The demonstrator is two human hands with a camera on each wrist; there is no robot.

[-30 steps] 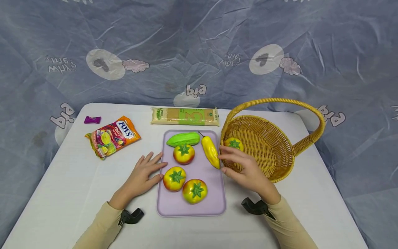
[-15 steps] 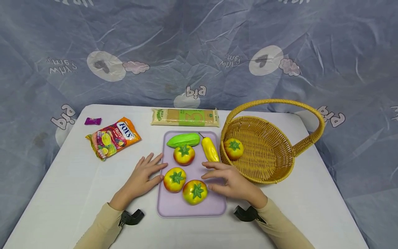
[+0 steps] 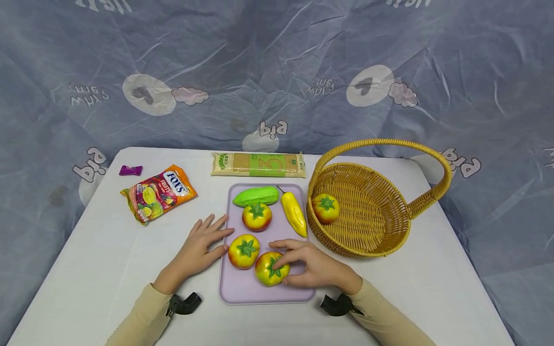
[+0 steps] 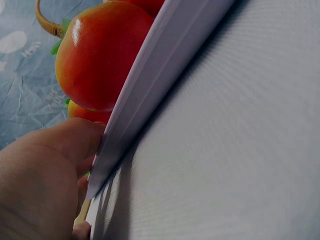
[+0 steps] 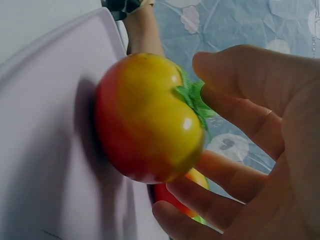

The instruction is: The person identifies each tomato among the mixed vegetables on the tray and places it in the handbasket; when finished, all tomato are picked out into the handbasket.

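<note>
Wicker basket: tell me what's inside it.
One yellow-red fruit lies inside the wicker basket, by its left side. Woven floor shows beside it; the patch beneath the fruit is covered.

Candy bag (purple sweet nearby).

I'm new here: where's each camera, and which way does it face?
Head: head-worn, facing forward-down at the tray; left hand, right hand, sleeves show.
Left wrist: wrist-worn, facing the tray's edge; left hand shows.
Right wrist: wrist-worn, facing its nearest fruit; right hand, left forearm show.
Head and right wrist share that fruit.
</note>
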